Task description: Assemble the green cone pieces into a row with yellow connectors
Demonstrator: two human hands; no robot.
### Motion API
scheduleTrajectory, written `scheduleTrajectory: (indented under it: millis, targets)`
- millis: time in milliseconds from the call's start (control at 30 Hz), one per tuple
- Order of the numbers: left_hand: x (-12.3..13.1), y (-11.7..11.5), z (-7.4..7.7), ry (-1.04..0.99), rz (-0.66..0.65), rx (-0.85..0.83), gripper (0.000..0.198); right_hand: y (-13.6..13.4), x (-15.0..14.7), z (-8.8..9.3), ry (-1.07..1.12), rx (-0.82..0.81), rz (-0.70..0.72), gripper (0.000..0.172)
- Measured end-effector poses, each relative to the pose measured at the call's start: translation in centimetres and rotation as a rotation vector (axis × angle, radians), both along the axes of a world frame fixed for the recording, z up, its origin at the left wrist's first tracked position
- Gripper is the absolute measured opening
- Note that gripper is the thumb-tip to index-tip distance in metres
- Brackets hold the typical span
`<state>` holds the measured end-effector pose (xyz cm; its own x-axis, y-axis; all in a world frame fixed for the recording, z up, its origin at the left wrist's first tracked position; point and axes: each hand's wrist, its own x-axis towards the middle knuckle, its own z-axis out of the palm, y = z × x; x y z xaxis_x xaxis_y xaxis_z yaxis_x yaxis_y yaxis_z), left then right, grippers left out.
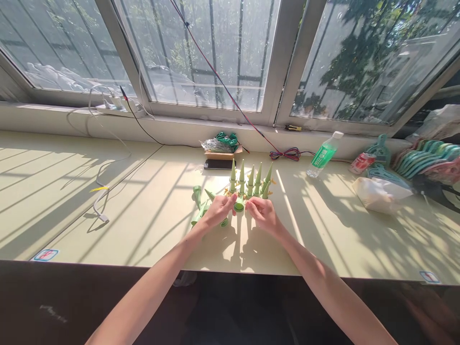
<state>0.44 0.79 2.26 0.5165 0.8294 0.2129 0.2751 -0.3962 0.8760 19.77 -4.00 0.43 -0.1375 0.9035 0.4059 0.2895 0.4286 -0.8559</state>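
My left hand (222, 211) is closed, thumb and fingers pinching a light green cone (239, 206) whose open round end faces me. Close to its right side, my right hand (265, 215) is closed in a pinch; what sits between its fingertips is too small to make out. Just behind both hands stand several upright green cones (250, 179) in rows, with small orange-brown bits around their bases. To the left of my left hand, loose green cones (197, 195) lie in a heap, partly hidden by that hand.
Behind the cones lie a dark phone (220, 164) and a small cardboard box (219, 155) with plastic wrap. Rightward are a coiled cable (287, 154), a bottle (324, 155), a can (362, 163), a tissue pack (383, 194) and hangers (427, 160). A white cable (102, 184) crosses the left side.
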Motion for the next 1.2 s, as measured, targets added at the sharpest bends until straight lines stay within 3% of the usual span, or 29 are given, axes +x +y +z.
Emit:
scheduleTrajectory:
  millis: [300,533,733,1000,1200]
  targets:
    - [-0.1,-0.2,0.2,0.003,-0.083,-0.022,0.069,0.1,0.1,-0.3,-0.036,-0.008,-0.017,0.049]
    - [-0.2,-0.3,0.5,0.039,-0.089,0.081,0.059,0.3,-0.1,-0.7,-0.002,-0.072,-0.034,0.055]
    - [-0.3,0.0,-0.5,0.061,-0.114,0.182,0.04,0.3,-0.1,-0.3,-0.003,-0.136,-0.062,0.057]
    - [-0.1,0.3,-1.6,0.008,-0.178,0.456,0.015,0.9,-0.2,-0.8,0.207,-0.368,0.029,0.055]
    - [0.1,0.2,-1.7,0.043,-0.169,0.518,0.016,0.6,-0.5,0.3,0.33,-0.541,0.051,0.052]
